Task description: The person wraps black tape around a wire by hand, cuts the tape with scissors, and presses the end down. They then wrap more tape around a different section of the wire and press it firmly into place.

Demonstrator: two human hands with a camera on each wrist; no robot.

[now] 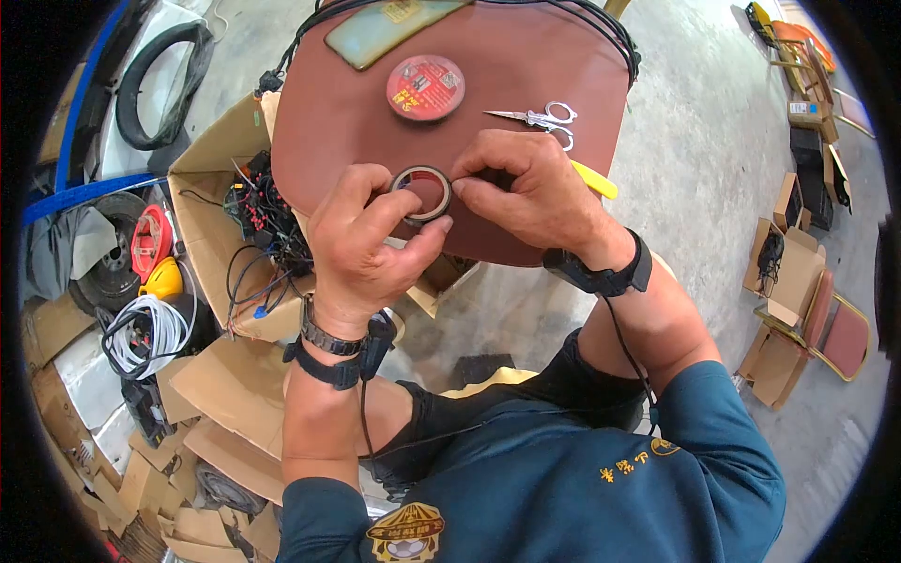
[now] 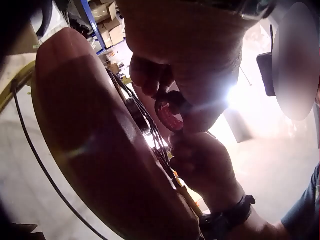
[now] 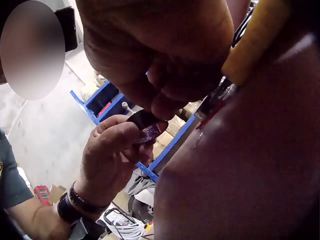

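A thin roll of black tape point(image 1: 420, 171) with a pale inner core is held over the near edge of the brown table point(image 1: 328, 131). My left hand point(image 1: 361, 230) grips it from the left, one finger inside the ring and the thumb under its lower rim. On the opposite side, the thumb and forefinger of my right hand point(image 1: 540, 192) pinch at the roll's outer edge. In the right wrist view the same tape roll point(image 3: 142, 119) shows edge-on between both hands. Beyond the hands lie a red round labelled disc point(image 1: 425, 87) and silver scissors point(image 1: 535, 119).
A yellow handle point(image 1: 595, 179) pokes out beside my right hand. At the table's far side are a phone-like slab point(image 1: 394, 30) and black cables point(image 1: 610, 33). Left of the table stands a cardboard box point(image 1: 206, 178) of tangled wires; a coil of white cable point(image 1: 145, 338) lies further left.
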